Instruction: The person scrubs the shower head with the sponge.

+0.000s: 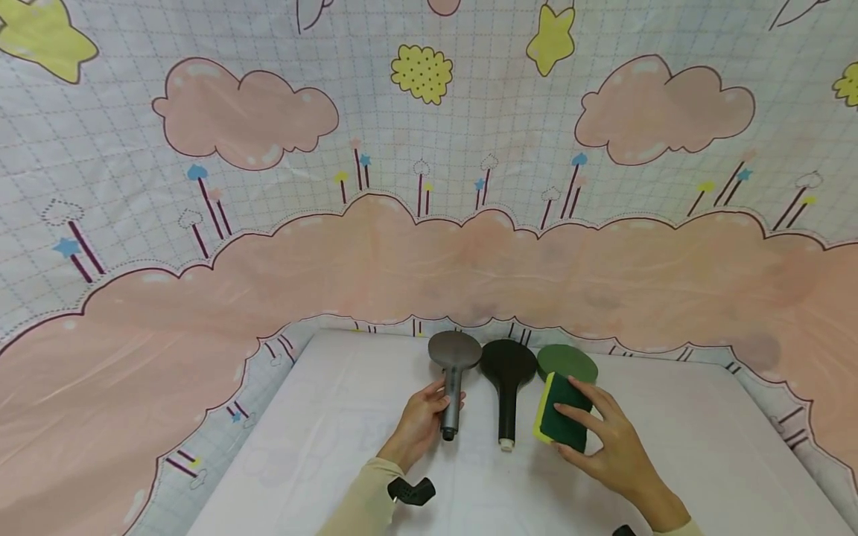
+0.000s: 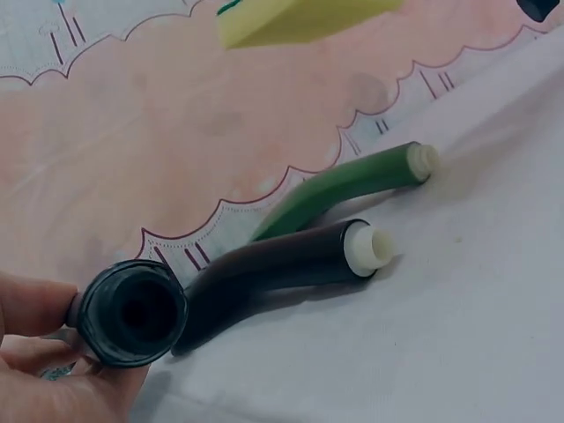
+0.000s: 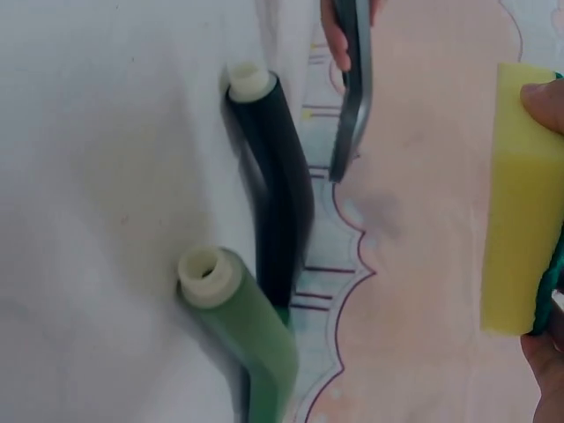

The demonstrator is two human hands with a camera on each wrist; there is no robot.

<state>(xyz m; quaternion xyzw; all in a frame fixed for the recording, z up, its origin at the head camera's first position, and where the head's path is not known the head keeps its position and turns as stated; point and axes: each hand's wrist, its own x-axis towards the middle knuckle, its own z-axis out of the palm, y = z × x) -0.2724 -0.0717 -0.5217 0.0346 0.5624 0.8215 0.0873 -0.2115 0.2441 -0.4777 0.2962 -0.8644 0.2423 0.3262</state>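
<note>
My left hand (image 1: 418,420) grips the handle of a grey shower head (image 1: 452,380), whose round head points away from me. In the left wrist view the dark open end of that handle faces the camera. A black shower head (image 1: 508,372) lies face down on the table just right of it. Beyond that lies a green shower head (image 1: 566,361), its handle hidden in the head view behind a sponge (image 1: 568,413). My right hand (image 1: 617,447) pinches this yellow sponge with its dark green scouring side between thumb and fingers, held above the green handle.
A white-covered table (image 1: 302,447) lies under everything. Behind it hangs a cloth (image 1: 402,260) printed with pink clouds and stars. Pale threaded ends (image 3: 210,275) stick out of the green and black handles.
</note>
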